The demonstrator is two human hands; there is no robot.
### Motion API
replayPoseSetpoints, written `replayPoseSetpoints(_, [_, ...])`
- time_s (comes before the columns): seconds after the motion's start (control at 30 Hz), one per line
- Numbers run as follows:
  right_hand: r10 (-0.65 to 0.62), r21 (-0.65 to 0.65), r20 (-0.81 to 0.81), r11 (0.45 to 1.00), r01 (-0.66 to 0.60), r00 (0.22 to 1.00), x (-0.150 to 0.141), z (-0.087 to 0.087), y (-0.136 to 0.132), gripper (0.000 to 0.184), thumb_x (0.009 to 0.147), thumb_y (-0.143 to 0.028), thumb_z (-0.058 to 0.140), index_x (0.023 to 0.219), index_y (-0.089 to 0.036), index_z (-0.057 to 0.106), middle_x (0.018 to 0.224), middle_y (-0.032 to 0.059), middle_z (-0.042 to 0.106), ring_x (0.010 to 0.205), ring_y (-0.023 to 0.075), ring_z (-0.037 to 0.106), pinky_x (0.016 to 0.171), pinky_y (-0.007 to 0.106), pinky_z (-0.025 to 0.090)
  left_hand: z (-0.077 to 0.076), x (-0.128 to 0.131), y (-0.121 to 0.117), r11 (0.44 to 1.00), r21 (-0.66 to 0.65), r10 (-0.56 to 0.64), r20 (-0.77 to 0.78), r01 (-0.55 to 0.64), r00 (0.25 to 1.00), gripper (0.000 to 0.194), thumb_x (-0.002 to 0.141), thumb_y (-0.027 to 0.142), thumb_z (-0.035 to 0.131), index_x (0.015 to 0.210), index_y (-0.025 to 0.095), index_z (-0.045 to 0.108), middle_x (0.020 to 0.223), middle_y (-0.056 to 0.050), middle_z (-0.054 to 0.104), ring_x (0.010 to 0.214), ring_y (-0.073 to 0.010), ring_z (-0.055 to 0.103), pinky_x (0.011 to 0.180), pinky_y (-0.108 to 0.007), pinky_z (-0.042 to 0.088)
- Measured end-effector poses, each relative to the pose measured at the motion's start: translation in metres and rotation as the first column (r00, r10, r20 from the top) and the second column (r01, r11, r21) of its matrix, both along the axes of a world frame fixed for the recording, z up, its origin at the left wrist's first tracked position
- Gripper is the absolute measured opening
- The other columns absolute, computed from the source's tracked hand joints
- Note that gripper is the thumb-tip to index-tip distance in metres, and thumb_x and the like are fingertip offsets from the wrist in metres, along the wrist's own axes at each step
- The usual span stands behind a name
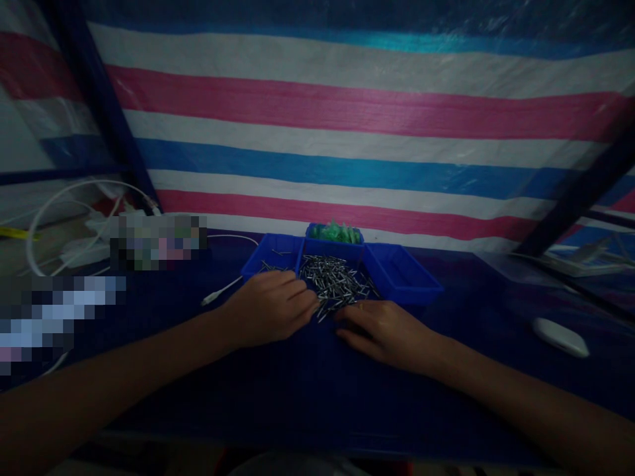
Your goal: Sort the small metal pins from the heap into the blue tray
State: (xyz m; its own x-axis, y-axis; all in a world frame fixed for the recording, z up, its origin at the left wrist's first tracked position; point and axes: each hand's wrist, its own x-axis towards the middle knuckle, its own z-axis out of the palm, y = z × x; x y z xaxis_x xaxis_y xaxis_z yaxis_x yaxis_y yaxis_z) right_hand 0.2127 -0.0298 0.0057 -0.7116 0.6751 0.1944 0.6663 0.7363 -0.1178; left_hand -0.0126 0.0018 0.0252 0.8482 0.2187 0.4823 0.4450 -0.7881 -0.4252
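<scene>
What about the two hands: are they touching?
Apart: the head view shows blue table and metal pins between the left hand and right hand.

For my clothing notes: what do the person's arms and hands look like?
Left grip and right grip are bare hands, without gloves. Left forearm and right forearm show no sleeve, watch or cable. It is too dark to exclude a ring.
</scene>
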Motion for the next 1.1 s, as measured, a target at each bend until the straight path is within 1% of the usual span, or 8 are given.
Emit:
replayPoseSetpoints(0.1, [0.005,0.022,0.016,1.0,-0.005,1.0,0.001,-0.001,0.001,0.016,0.089,-0.024,0.043,0.094,-0.015,0.055,0.076,0.0039,0.058,0.067,0.0134,0.054,0.061,0.024,0.038,0.014,-0.01,0.011,0.961,0.122,0.247,0.013,-0.247,0.969,0.026,0.089,0.024,0.039,0.071,0.016,0.056,0.063,-0.002,0.055,0.063,-0.0171,0.05,0.056,-0.028,0.034])
replayPoseSetpoints(0.2, [0.012,0.029,0.037,0.999,-0.013,0.999,0.002,-0.002,0.001,0.016,0.089,-0.023,0.042,0.094,-0.014,0.055,0.077,0.0042,0.058,0.068,0.0135,0.054,0.062,0.025,0.039,0.02,-0.018,0.019,0.867,0.13,0.483,0.014,-0.48,0.876,0.026,0.089,0.025,0.038,0.074,0.014,0.056,0.068,-0.006,0.058,0.066,-0.0196,0.053,0.056,-0.029,0.033])
replayPoseSetpoints(0.3, [0.012,0.043,0.059,0.999,-0.014,0.998,0.003,-0.003,0.001,0.017,0.089,-0.024,0.041,0.093,-0.014,0.054,0.077,0.0041,0.057,0.068,0.0133,0.053,0.062,0.025,0.039,0.018,-0.021,0.022,0.798,0.11,0.595,0.009,-0.592,0.804,0.026,0.089,0.027,0.039,0.076,0.013,0.056,0.07,-0.008,0.06,0.066,-0.0205,0.055,0.053,-0.028,0.031])
replayPoseSetpoints(0.4, [0.012,0.051,0.079,0.999,-0.016,0.997,0.003,-0.002,0.002,0.016,0.089,-0.023,0.042,0.091,-0.014,0.054,0.077,0.0038,0.057,0.067,0.013,0.052,0.061,0.024,0.038,0.014,-0.018,0.018,0.829,0.122,0.55,-0.001,-0.546,0.835,0.025,0.089,0.025,0.038,0.074,0.014,0.056,0.067,-0.007,0.059,0.064,-0.0193,0.055,0.052,-0.027,0.031])
replayPoseSetpoints(0.53, [0.014,0.047,0.086,0.999,-0.018,0.996,0.002,-0.001,0.003,0.015,0.088,-0.023,0.042,0.089,-0.014,0.055,0.077,0.004,0.057,0.067,0.013,0.052,0.061,0.025,0.038,0.005,-0.008,0.007,0.928,0.131,0.363,-0.09,-0.35,0.927,0.022,0.087,0.022,0.041,0.069,0.017,0.053,0.06,-0.002,0.056,0.057,-0.0175,0.055,0.048,-0.027,0.031])
replayPoseSetpoints(0.7, [0.028,0.052,0.073,0.998,-0.032,0.997,0.003,-0.001,0.002,0.016,0.088,-0.022,0.042,0.092,-0.013,0.055,0.076,0.0042,0.057,0.066,0.0133,0.052,0.06,0.025,0.038,-0.011,0.0,-0.001,0.973,0.007,0.226,-0.204,-0.23,0.953,0.015,0.085,0.02,0.044,0.074,0.017,0.053,0.061,-0.001,0.058,0.051,-0.0171,0.056,0.043,-0.024,0.033])
replayPoseSetpoints(0.93, [0.044,0.081,0.082,0.995,-0.05,0.996,0.003,-0.001,0.002,0.016,0.088,-0.022,0.041,0.086,-0.014,0.055,0.074,0.0029,0.056,0.063,0.0123,0.05,0.058,0.024,0.037,-0.022,0.006,-0.001,0.88,-0.182,0.395,-0.233,-0.439,0.889,0.022,0.089,0.025,0.04,0.088,0.012,0.058,0.061,-0.008,0.063,0.047,-0.0214,0.06,0.04,-0.026,0.038])
replayPoseSetpoints(1.1, [0.056,0.077,0.081,0.995,-0.063,0.995,0.003,-0.001,0.003,0.016,0.089,-0.022,0.041,0.089,-0.014,0.056,0.076,0.0036,0.057,0.065,0.0124,0.051,0.06,0.024,0.037,-0.024,0.006,0.0,0.855,-0.224,0.402,-0.283,-0.468,0.871,0.024,0.09,0.025,0.037,0.098,0.016,0.058,0.064,-0.007,0.066,0.051,-0.0243,0.063,0.042,-0.029,0.043])
